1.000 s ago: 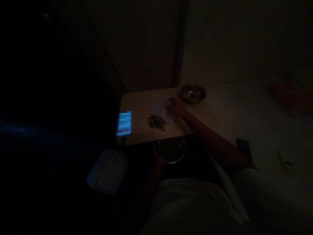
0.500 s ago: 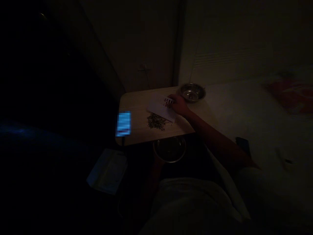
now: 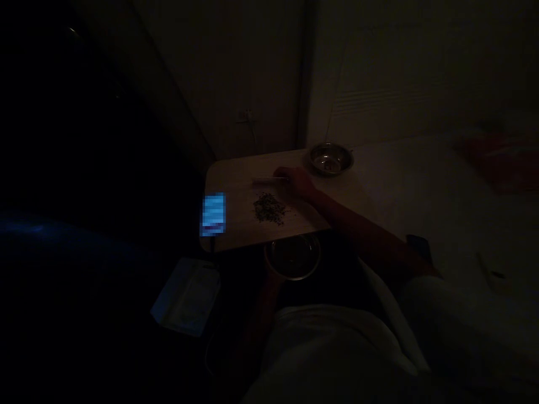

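In dim light, my right hand (image 3: 297, 182) is closed on a thin pale card (image 3: 266, 180), seen almost edge-on above the small wooden table (image 3: 233, 233). Just in front of the card lies a loose pile of small dark seed-like bits (image 3: 269, 209), a few of them scattered to its right. Below the table's near edge, a round metal bowl (image 3: 293, 277) is held by my left hand (image 3: 275, 275), which grips the rim from the left side. The fingers under that bowl are hidden, and its inside is too dark to make out.
Another metal bowl (image 3: 330, 171) stands at the table's back right corner. A lit, blurred screen (image 3: 214, 214) is at the left edge. A pale box-like object (image 3: 187, 297) sits lower left. On the white surface to the right lies a dark phone-like object (image 3: 418, 247).
The card has tilted from showing its broad face to nearly edge-on, and my right hand has shifted slightly left and turned. The bowl in my left hand stays where it was.
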{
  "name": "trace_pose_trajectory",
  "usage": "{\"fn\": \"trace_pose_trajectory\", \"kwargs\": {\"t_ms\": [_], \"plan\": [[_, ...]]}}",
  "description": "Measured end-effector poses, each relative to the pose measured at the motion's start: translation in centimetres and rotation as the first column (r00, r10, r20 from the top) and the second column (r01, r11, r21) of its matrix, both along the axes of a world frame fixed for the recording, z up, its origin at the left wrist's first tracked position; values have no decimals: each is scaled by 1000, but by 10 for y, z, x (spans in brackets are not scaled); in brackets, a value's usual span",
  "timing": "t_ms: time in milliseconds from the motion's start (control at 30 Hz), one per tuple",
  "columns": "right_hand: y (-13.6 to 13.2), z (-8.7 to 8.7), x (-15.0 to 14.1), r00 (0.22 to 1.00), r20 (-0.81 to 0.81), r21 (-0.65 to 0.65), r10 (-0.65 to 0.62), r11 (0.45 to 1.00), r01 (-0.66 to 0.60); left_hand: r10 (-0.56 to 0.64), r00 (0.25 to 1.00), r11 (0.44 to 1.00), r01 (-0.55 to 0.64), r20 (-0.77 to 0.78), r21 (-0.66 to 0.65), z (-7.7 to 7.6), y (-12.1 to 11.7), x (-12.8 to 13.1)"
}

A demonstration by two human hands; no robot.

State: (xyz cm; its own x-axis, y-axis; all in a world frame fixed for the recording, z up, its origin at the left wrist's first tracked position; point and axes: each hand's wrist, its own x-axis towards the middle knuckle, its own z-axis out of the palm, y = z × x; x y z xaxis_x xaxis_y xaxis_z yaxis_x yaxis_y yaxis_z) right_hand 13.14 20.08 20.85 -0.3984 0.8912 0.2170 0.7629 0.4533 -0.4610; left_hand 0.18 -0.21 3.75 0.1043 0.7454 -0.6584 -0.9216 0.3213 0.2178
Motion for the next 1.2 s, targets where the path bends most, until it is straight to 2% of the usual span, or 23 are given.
{"fn": "trace_pose_trajectory", "kwargs": {"t_ms": [167,300,467,567,700,833,900,967,1100,1200], "plan": [[-6,-11,8,978,-42,28,206,978,-205,10,1000,1000,-10,12,-27,-8,3,-2],[-15,-18,21,947,-72,47,314,949,-311,13,999,999,-11,46,-47,-11,5,-1],[-22,-20,32,934,-71,48,351,936,-349,50,999,998,-50,13,-38,-12,2,-3],[-24,-18,33,933,-72,42,353,935,-351,31,1000,999,-31,3,-35,-13,2,-3],[-26,-9,33,951,-120,58,286,958,-281,-6,1000,998,6,1,-63,-12,3,-3],[-28,5,35,930,-286,120,229,972,-203,79,994,996,-82,-73,-45,-9,3,-2],[-28,12,39,914,-373,167,157,981,-101,103,991,994,-106,-91,-27,-7,3,-1],[-28,17,44,896,-441,179,48,983,35,67,996,997,-68,-62,-18,-6,2,0],[-31,19,58,816,-553,59,-171,968,243,26,999,1000,-26,-19,-18,-6,2,-2],[-43,15,73,696,-639,-191,-327,944,269,35,999,999,-35,-8,-17,-7,3,-2]]}}
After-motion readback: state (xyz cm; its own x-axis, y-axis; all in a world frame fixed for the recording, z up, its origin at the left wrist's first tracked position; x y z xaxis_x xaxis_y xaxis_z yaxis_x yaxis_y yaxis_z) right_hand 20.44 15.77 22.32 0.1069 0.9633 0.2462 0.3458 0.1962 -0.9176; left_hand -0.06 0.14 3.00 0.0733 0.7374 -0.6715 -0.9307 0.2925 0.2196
